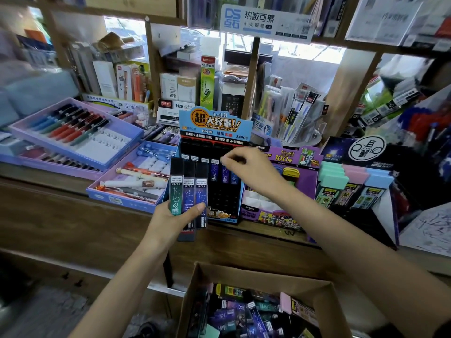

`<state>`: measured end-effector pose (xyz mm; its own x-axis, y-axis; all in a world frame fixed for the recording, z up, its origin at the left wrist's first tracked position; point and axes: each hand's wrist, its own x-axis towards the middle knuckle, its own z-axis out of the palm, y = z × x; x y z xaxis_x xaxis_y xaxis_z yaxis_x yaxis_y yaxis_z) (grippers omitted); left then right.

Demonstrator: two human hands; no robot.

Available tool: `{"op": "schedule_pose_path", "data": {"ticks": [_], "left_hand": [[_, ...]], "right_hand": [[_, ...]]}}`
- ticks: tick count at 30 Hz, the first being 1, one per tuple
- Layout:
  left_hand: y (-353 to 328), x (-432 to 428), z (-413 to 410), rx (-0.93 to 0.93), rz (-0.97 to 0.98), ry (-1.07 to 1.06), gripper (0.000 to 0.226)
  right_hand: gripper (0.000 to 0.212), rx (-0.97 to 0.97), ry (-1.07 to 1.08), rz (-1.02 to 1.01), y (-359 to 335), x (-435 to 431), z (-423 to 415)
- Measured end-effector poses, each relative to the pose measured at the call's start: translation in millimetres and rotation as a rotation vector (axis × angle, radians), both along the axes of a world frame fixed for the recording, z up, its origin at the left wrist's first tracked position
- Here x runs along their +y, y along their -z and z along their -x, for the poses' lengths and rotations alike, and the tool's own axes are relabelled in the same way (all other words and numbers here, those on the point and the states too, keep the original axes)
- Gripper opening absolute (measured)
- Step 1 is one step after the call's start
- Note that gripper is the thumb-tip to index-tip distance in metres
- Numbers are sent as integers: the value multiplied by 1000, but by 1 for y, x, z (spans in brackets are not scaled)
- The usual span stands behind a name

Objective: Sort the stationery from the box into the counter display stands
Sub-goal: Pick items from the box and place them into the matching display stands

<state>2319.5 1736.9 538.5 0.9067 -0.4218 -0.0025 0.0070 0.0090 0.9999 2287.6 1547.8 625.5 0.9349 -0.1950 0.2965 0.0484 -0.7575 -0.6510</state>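
On the middle of the desk (61, 191), the blue display stand (216, 128) marked 2B/0.7 is the one you are filling, so the step in hand looks like slotting lead refill cases into its rows.

Your left hand (174, 222) grips three lead refill cases (189, 189), fanned upright with your thumb across their lower fronts. They sit just left of the stand's near edge. Your right hand (253, 169) is over the stand's far row, fingertips drawn together at the tops of the seated cases (225, 174). Blur hides whether you are pinching a case or have nothing between the fingers, so I cannot tell.

Those seated cases stand upright side by side, constellation labels facing you. The dark near tier below them looks unfilled.

As I judge it, the next move calls for your right hand to cross to the fan on the left. Take one case by its top and set it upright in a free slot, label forward like its neighbours. Match the 2B/0.7 marking as you go. The purple display stand (280, 158) just right of the blue one carries 0.7 HB lead, and a mix-up there seems the likeliest slip.

Your supply is the cardboard box (327, 289) nearest you, below the desk edge. It holds a loose jumble of boxed cases (244, 311), well apart from both hands.
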Motion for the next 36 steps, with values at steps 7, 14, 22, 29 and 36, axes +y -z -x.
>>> {"op": "schedule_pose_path", "data": {"ticks": [7, 14, 22, 29, 36], "left_hand": [[0, 0, 7, -17, 46, 51, 20], [11, 32, -11, -5, 62, -38, 8], [21, 59, -22, 56, 91, -83, 27], [26, 62, -23, 74, 104, -89, 17], [29, 59, -23, 71, 78, -79, 19]], "right_hand": [[8, 166, -83, -567, 17, 29, 6], [4, -61, 64, -683, -1, 17, -23], [5, -155, 167, -448, 13, 41, -78], [16, -178, 192, -243, 27, 48, -89], [18, -119, 194, -274, 41, 52, -91]]}}
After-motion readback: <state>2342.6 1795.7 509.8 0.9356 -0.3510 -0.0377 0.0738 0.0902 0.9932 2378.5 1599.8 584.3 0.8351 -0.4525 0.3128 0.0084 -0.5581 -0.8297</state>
